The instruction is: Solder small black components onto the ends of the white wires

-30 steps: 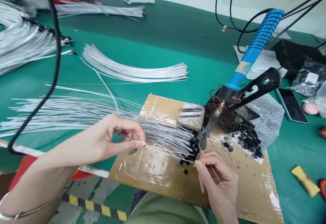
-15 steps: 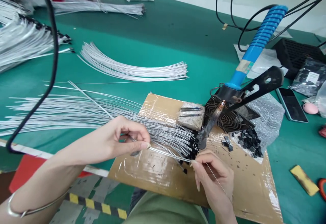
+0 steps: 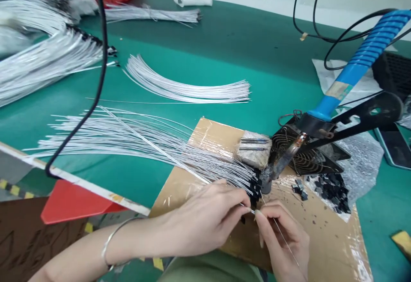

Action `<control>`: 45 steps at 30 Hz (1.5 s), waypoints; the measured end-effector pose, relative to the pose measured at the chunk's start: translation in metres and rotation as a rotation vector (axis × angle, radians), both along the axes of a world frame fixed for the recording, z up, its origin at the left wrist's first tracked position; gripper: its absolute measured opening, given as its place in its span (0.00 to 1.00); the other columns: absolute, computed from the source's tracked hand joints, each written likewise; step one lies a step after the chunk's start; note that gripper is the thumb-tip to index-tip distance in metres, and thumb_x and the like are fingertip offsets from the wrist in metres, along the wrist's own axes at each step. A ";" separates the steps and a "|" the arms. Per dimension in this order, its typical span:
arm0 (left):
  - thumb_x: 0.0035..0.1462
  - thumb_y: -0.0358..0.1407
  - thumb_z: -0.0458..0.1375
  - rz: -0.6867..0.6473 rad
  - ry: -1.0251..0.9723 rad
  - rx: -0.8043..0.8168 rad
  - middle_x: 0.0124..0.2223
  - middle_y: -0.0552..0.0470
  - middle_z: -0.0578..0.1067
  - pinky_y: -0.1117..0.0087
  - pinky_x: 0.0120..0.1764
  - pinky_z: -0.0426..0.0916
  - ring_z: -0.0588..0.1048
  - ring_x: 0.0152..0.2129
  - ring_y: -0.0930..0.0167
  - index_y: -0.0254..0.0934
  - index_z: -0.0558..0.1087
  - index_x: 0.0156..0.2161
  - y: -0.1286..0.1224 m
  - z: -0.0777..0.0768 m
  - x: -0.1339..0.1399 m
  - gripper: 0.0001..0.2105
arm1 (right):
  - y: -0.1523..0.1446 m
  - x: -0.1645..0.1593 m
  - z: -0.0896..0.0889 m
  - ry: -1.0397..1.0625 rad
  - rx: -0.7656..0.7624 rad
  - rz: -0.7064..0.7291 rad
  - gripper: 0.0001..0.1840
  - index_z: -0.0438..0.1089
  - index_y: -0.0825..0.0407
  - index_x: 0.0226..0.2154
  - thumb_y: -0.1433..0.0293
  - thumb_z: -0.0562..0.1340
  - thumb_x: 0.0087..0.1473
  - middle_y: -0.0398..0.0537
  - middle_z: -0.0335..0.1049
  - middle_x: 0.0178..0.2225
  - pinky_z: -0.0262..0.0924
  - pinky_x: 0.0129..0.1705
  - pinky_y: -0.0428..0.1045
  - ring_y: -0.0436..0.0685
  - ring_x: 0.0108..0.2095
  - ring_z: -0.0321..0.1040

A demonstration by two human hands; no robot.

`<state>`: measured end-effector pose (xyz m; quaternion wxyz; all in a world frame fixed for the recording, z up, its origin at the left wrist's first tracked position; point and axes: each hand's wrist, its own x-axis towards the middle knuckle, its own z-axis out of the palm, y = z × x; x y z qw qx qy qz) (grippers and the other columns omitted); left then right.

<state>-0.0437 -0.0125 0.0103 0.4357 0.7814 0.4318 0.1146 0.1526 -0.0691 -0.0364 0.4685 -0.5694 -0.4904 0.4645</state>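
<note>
My left hand (image 3: 218, 215) pinches a thin white cable (image 3: 189, 168) close to its right end, its long tail trailing up and left. Against the left fingertips, my right hand (image 3: 284, 235) is pinched on the cable's end; the tip is hidden between the fingers. A fine silvery wire, like solder (image 3: 263, 200), runs across the right fingers. Right behind both hands lies a spread of similar cables (image 3: 138, 138) with black pieces (image 3: 256, 185) at their ends. The soldering iron (image 3: 349, 70) leans above, its metal end pointing down beside those pieces.
Under the hands is a taped cardboard sheet (image 3: 334, 247). Around it are a block with metal tips (image 3: 253, 155), a black fan (image 3: 292, 153), small black pieces (image 3: 334, 192) and a phone (image 3: 393, 145). A cable bundle (image 3: 192, 90) lies behind; a black cord (image 3: 102, 51) hangs at left.
My left hand has slid right along the cable, up to the right fingertips. The right hand keeps its pinch. The whole view has shifted, so things on the table appear farther right.
</note>
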 end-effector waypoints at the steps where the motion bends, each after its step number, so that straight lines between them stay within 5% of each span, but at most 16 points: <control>1: 0.73 0.30 0.51 0.002 -0.008 -0.005 0.33 0.53 0.77 0.68 0.38 0.63 0.72 0.34 0.67 0.38 0.75 0.38 0.000 -0.003 0.005 0.12 | 0.000 0.001 0.000 -0.010 0.006 -0.012 0.16 0.74 0.49 0.27 0.63 0.67 0.67 0.41 0.65 0.26 0.52 0.28 0.47 0.51 0.26 0.61; 6: 0.69 0.34 0.54 0.148 -0.122 -0.151 0.25 0.56 0.71 0.71 0.30 0.59 0.66 0.24 0.71 0.37 0.76 0.33 0.006 -0.009 0.014 0.12 | 0.002 0.003 -0.001 -0.042 -0.006 -0.091 0.18 0.77 0.50 0.26 0.61 0.69 0.66 0.42 0.67 0.24 0.56 0.26 0.46 0.50 0.24 0.62; 12: 0.65 0.41 0.57 0.297 -0.246 -0.391 0.22 0.58 0.66 0.72 0.23 0.51 0.58 0.19 0.74 0.35 0.76 0.31 0.011 -0.012 0.016 0.14 | 0.003 0.012 -0.016 0.140 0.050 -0.146 0.26 0.85 0.50 0.36 0.57 0.56 0.76 0.43 0.71 0.22 0.62 0.23 0.45 0.49 0.20 0.68; 21: 0.63 0.37 0.59 0.345 -0.325 -0.335 0.22 0.58 0.69 0.73 0.21 0.49 0.56 0.19 0.76 0.35 0.78 0.30 0.013 -0.012 0.016 0.12 | 0.003 -0.009 0.002 0.192 -0.102 -0.167 0.07 0.84 0.47 0.33 0.64 0.71 0.63 0.42 0.73 0.30 0.60 0.20 0.42 0.44 0.19 0.63; 33: 0.62 0.39 0.60 0.406 -0.344 -0.343 0.24 0.55 0.73 0.73 0.23 0.51 0.57 0.20 0.75 0.34 0.78 0.30 0.009 -0.016 0.022 0.12 | 0.004 -0.011 0.003 0.212 -0.104 -0.199 0.09 0.85 0.48 0.32 0.63 0.71 0.64 0.42 0.73 0.29 0.61 0.20 0.41 0.44 0.18 0.65; 38: 0.62 0.40 0.60 0.426 -0.359 -0.402 0.26 0.53 0.75 0.73 0.24 0.56 0.62 0.21 0.74 0.34 0.77 0.31 0.010 -0.013 0.025 0.12 | 0.004 -0.012 -0.001 0.418 -0.186 -0.207 0.10 0.88 0.46 0.37 0.58 0.73 0.61 0.44 0.78 0.32 0.64 0.18 0.41 0.45 0.17 0.68; 45: 0.63 0.40 0.60 0.446 -0.363 -0.387 0.26 0.51 0.77 0.73 0.25 0.60 0.67 0.22 0.73 0.34 0.78 0.32 0.004 -0.014 0.025 0.12 | 0.005 -0.009 -0.012 0.554 -0.165 -0.088 0.06 0.88 0.44 0.40 0.62 0.73 0.63 0.45 0.80 0.31 0.63 0.16 0.39 0.44 0.16 0.69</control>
